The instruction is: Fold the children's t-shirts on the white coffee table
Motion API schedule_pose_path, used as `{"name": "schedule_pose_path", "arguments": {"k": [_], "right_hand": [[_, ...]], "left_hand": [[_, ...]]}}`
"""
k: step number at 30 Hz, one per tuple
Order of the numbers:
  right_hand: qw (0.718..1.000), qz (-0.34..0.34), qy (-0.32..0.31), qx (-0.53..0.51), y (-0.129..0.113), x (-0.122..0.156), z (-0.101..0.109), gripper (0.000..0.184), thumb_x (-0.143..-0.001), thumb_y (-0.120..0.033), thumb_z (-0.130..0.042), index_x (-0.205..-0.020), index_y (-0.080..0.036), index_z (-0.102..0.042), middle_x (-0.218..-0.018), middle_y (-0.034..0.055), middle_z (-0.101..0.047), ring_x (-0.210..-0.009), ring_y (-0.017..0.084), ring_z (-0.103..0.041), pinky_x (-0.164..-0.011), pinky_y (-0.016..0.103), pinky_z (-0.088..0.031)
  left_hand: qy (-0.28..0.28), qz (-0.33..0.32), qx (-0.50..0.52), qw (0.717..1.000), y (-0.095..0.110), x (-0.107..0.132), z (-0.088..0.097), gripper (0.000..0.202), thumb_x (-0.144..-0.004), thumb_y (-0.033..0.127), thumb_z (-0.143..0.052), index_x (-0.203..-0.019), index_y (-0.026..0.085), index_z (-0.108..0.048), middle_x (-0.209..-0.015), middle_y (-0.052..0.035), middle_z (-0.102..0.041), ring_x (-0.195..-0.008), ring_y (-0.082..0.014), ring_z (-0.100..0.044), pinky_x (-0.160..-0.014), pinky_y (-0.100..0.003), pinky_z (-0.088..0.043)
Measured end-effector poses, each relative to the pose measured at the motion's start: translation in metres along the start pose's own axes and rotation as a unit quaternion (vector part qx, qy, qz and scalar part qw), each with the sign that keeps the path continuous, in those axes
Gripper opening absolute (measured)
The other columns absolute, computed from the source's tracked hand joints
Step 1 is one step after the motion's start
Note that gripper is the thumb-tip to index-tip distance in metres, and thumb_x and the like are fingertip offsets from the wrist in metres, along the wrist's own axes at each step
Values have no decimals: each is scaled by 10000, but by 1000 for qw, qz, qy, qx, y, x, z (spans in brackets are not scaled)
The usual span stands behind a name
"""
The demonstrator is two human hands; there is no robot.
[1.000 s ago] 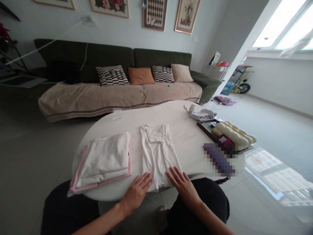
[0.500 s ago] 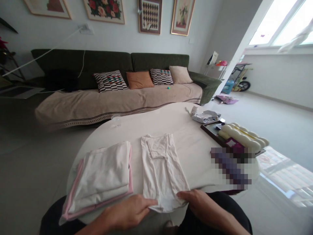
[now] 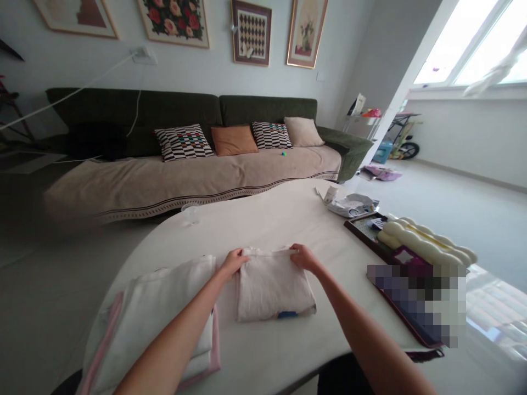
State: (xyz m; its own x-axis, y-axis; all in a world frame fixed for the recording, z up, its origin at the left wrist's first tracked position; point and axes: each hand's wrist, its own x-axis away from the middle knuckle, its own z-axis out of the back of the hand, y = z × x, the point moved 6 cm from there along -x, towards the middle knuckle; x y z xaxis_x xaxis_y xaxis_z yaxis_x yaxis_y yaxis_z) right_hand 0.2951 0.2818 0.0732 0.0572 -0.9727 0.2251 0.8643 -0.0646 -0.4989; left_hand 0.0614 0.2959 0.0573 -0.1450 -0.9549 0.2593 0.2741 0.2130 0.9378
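A white shirt [image 3: 275, 288] lies folded over on the white table, with a patch of blue print showing at its near edge. My left hand [image 3: 235, 262] pinches its far left corner, and my right hand [image 3: 303, 258] grips the far right corner. Both arms reach forward across the table. Left of the shirt rests a folded stack of white cloth with pink edging [image 3: 164, 296], partly hidden behind my left forearm.
A clear plastic cup [image 3: 190, 213] stands near the table's far left edge. At the right are a silver packet [image 3: 353, 204], a dark tray [image 3: 362, 233] holding a cream puffy item [image 3: 426, 241], and a partly blurred purple item [image 3: 405, 307]. Beyond is a sofa [image 3: 185, 186].
Both hands have moved from the shirt's near end to its far end, folding the near half over it. The garment now looks shorter, and blue print shows.
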Motion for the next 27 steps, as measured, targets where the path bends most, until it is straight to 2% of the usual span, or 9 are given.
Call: {"name": "schedule_pose_path", "arguments": {"k": [3, 7, 9, 11, 13, 15, 18, 21, 27], "right_hand": [[1000, 9, 24, -2, 5, 0, 1, 298, -894, -337, -561, -1133, -159, -566, -1125, 60, -600, -934, 184, -614, -787, 377, -527], [996, 17, 83, 19, -1, -3, 14, 310, -898, -344, -555, -1153, -168, -554, -1136, 59, -595, -944, 186, -611, -807, 394, -520], [991, 13, 123, 41, -9, -1, 13, 349, -913, -316, -529, -1231, -176, -504, -1231, 90, -551, -1037, 211, -582, -872, 423, -490], [986, 17, 150, 66, -20, 6, 2, 413, -933, -250, -469, -1332, -156, -418, -1382, 150, -434, -1211, 247, -474, -972, 430, -416], [983, 34, 154, 91, -30, 16, -17, 472, -937, -235, -426, -1396, -150, -350, -1494, 160, -286, -1358, 271, -286, -1055, 439, -312], [983, 50, 140, 112, -36, 27, -39, 506, -935, -307, -425, -1421, -204, -330, -1535, 109, -219, -1411, 289, -141, -1085, 497, -230], [982, 58, 116, 136, -35, 37, -65, 526, -937, -416, -388, -1438, -286, -294, -1549, 59, -190, -1421, 304, -76, -1075, 566, -177], [981, 56, 107, 154, -31, 39, -72, 530, -949, -456, -317, -1452, -306, -248, -1559, 43, -153, -1425, 289, -53, -1077, 556, -167], [978, 46, 97, 180, -34, 39, -67, 546, -953, -456, -296, -1465, -289, -206, -1559, 55, -151, -1427, 274, -53, -1077, 541, -180]], "left_hand": [[41, -40, -12, 998, -11, -1, 6, 93, -661, 204, -589, -738, 153, -578, -653, 30, -611, -646, -139, -591, -594, -222, -438], [100, -74, -66, 990, -7, -4, 20, 151, -714, 179, -545, -850, 141, -598, -770, -30, -657, -736, -187, -638, -681, -295, -491], [146, -100, -103, 979, 2, 0, 23, 268, -746, 152, -514, -1004, 128, -580, -956, -101, -660, -896, -229, -638, -805, -370, -489], [173, -145, -140, 964, 12, 11, 16, 392, -786, 143, -484, -1176, 134, -514, -1213, -152, -573, -1139, -249, -541, -972, -420, -410], [152, -200, -172, 952, 19, 25, -3, 445, -811, 173, -498, -1255, 158, -482, -1362, -132, -477, -1297, -233, -396, -1087, -404, -297], [95, -245, -249, 932, 18, 39, -29, 489, -817, 275, -547, -1287, 160, -481, -1420, -129, -431, -1361, -262, -298, -1120, -435, -239], [43, -259, -408, 874, 3, 50, -58, 606, -849, 482, -495, -1367, 177, -417, -1499, -152, -305, -1397, -350, -175, -1093, -565, -205], [50, -250, -477, 841, -10, 50, -64, 623, -886, 559, -365, -1412, 224, -357, -1527, -135, -242, -1403, -364, -137, -1080, -582, -197], [59, -237, -495, 834, -12, 50, -63, 628, -883, 571, -356, -1415, 237, -361, -1524, -109, -265, -1400, -352, -154, -1084, -561, -193]]}}
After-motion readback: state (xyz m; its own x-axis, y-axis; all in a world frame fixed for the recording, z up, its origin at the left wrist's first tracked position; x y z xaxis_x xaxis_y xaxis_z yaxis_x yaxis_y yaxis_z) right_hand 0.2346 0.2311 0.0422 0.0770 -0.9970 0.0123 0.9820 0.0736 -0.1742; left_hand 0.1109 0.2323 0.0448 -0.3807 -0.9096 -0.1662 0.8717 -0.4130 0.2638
